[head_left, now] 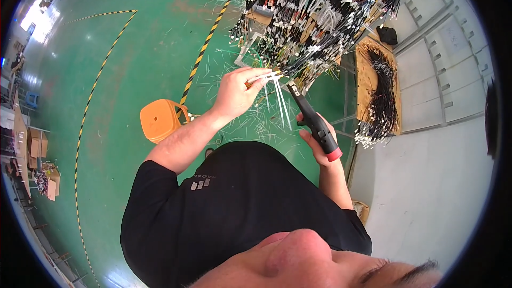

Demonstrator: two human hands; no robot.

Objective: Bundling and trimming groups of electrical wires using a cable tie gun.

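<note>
My left hand (234,93) is closed, fingers pinching the end of a cable bundle in front of the hanging wires. White cable ties (280,101) hang down from the bundle beside my fingertips, their long tails loose. My right hand (319,150) is wrapped around a black cable tie gun (314,122) with a red end cap. The gun's nose points up and left, close to the ties; a small gap seems to lie between them. Part of the right hand's fingers is hidden behind the tool.
A dense mass of black and white wire harnesses (320,16) hangs ahead. To its right, a wooden board (365,74) carries more black cables. An orange stool (158,121) stands at left on the green floor (122,144), where cut tie tails lie scattered. A white wall (421,176) borders the right.
</note>
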